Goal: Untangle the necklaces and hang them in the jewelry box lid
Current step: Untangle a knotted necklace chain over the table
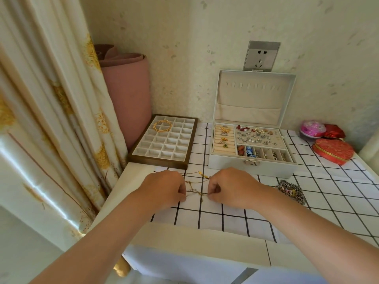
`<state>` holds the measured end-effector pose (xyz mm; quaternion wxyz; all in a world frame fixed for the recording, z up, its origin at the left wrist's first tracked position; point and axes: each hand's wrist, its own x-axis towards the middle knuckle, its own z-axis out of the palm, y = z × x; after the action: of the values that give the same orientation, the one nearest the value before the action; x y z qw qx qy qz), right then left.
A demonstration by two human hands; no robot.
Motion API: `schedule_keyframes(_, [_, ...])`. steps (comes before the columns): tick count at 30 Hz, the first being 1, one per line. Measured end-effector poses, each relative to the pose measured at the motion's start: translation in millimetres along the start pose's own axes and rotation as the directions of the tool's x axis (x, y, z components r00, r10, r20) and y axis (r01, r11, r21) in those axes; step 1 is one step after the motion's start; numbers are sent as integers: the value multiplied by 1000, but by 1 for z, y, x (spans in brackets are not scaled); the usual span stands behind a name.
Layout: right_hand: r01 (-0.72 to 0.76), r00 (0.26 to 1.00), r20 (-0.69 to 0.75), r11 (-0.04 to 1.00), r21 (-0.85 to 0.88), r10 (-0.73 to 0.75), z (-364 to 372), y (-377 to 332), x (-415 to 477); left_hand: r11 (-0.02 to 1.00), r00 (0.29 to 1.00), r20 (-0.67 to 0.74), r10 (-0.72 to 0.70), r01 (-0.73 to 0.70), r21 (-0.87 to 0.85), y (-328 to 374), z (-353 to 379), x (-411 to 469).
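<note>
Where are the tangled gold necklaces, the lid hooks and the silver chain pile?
gold necklaces [200, 194], head view, on the knotted middle strands.
lid hooks [248, 86], head view, on one hook mid-row.
silver chain pile [291, 192], head view, on the heap's middle.

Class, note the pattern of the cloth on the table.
The cloth is white with a thin black grid; the head view shows it best.

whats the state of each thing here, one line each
jewelry box: open, lid upright
lid hooks: bare, no necklace hung
gold necklaces: tangled, pinched between both hands above the cloth
left hand: fingers pinch the tangle
right hand: fingers pinch the tangle
silver chain heap: lying on the cloth, apart from the hands
divided tray: holds gold bangles
red tin: closed
wall socket: nothing plugged in
</note>
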<state>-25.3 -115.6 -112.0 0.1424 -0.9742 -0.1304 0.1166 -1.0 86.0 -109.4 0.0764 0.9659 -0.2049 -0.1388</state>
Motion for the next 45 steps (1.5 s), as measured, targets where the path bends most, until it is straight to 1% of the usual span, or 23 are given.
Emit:
schedule_keyframes(3, [-31, 996, 90, 999, 29, 28, -4, 2, -2, 999, 992, 127, 23, -19, -35, -5, -4, -3])
schedule_keyframes(6, [-53, 989, 143, 998, 42, 46, -7, 3, -3, 996, 971, 231, 55, -37, -83, -12, -6, -7])
schedule_keyframes(8, [-64, 984, 167, 997, 48, 55, -8, 5, -3, 993, 957, 282, 73, -44, -106, -15, -6, -10])
schedule_keyframes(10, [-69, 981, 187, 996, 58, 57, -10, 7, -3, 994, 951, 301, 76, -47, -101, -15, -6, -12])
schedule_keyframes(13, [-66, 983, 178, 995, 72, 52, -12, 10, -5, 994, 962, 264, 75, -53, -92, -11, -8, -11])
schedule_keyframes(16, [-29, 992, 128, 993, 118, 14, -9, 10, -5, 989, 985, 135, 105, -89, -114, 2, -4, -9])
schedule_keyframes(19, [20, 997, 76, 990, 143, -31, -2, 6, -4, 990, 990, 40, 132, -129, -57, 15, 7, -8])
schedule_keyframes(22, [53, 997, 48, 993, 102, -58, 0, 3, -3, 989, 990, 11, 141, -141, -45, 21, 12, -5])
schedule_keyframes(26, [79, 992, 97, 997, 2, -79, 1, 2, -4, 985, 988, 37, 148, -151, 85, 26, 16, -3])
schedule_keyframes(28, [83, 989, 122, 997, -8, -82, 2, 2, -5, 980, 986, 44, 164, -167, 108, 27, 18, -3])
schedule_keyframes(29, [84, 989, 126, 997, 1, -83, 3, 3, -5, 981, 985, 39, 171, -173, 83, 27, 18, -4])
schedule_keyframes(30, [80, 989, 121, 997, 23, -82, 3, 3, -5, 985, 985, 27, 173, -174, 19, 25, 16, -5])
schedule_keyframes(32, [57, 993, 97, 992, 116, -68, 2, 4, -5, 967, 987, -22, 156, -158, -201, 19, 13, -5])
schedule_keyframes(34, [20, 996, 84, 972, 234, -41, 0, 4, -4, 888, 993, -50, 105, -116, -444, 14, 9, -5])
schedule_keyframes(36, [-10, 998, 65, 941, 339, -13, -2, 5, -3, 759, 997, -70, 41, -77, -646, 11, 6, -5])
schedule_keyframes(38, [-34, 998, 55, 889, 456, 10, -2, 7, -2, 565, 998, -69, -7, -53, -824, 12, 4, -5])
schedule_keyframes(40, [-65, 997, 68, 818, 572, 32, -3, 7, -2, 335, 1000, -22, -10, -17, -942, 14, 0, -5])
schedule_keyframes(41, [-80, 996, 72, 786, 613, 46, -3, 8, -3, 266, 1000, 0, 5, -2, -964, 14, -2, -6])
schedule_keyframes(42, [-92, 996, 74, 764, 639, 58, -4, 9, -2, 269, 1000, 13, 17, 8, -963, 14, -3, -5])
schedule_keyframes(43, [-96, 995, 72, 755, 648, 65, -5, 9, -3, 332, 999, 23, 29, 12, -943, 12, -2, -5])
schedule_keyframes(45, [-87, 996, 55, 778, 622, 67, -7, 8, -3, 529, 997, 50, 62, 9, -849, 10, 1, -5])
